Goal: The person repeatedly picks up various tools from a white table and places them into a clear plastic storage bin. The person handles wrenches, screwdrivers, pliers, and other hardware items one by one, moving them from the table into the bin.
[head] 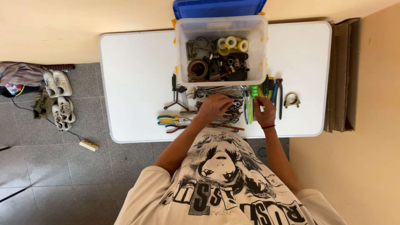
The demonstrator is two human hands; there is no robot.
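My left hand (214,106) lies knuckles up on a heap of metal wrenches (218,92) on the white table (137,75); its fingers curl into the heap, and I cannot tell if they grip one. My right hand (265,110), with a red and black wristband, pinches the handle end of a screwdriver in a row of green, yellow and blue screwdrivers (255,93). Just beyond both hands stands a clear plastic bin (221,27) holding tape rolls (231,41) and dark metal parts.
Yellow-and-blue pliers (168,120) and a small black tripod tool (177,93) lie left of the heap. Long pincers (280,98) and a metal clamp (291,100) lie to the right. A blue lid (218,7) is behind the bin. Folded cardboard (343,75) leans at the right; shoes (58,98) are on the floor.
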